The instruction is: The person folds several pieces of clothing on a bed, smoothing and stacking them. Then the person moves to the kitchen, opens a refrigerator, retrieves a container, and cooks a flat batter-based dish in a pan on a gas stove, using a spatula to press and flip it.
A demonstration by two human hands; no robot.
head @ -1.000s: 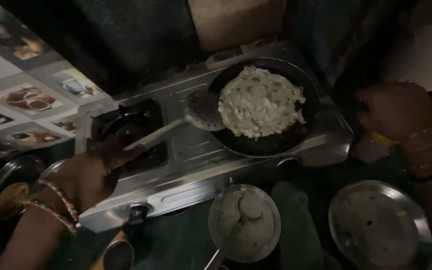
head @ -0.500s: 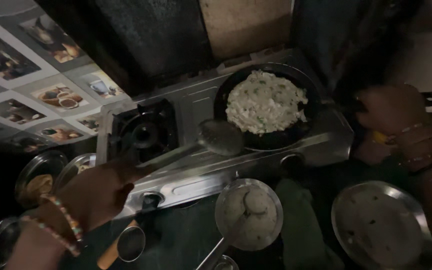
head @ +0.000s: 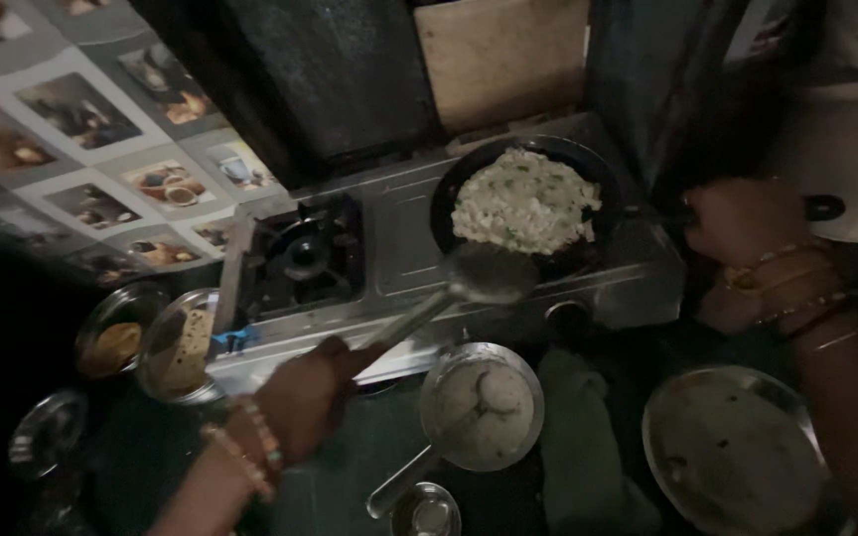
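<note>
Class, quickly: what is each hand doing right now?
Left hand: closed on the spatula handle.
Right hand: closed on the pan handle.

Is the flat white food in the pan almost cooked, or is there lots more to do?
Done: batter is spread as a round cake in the pan; its top looks pale. In hand: the left hand holds a spatula by the pan's near rim, and the right hand grips the pan handle. Left: the cake isn't on the plate, and the batter pot isn't empty.
</note>
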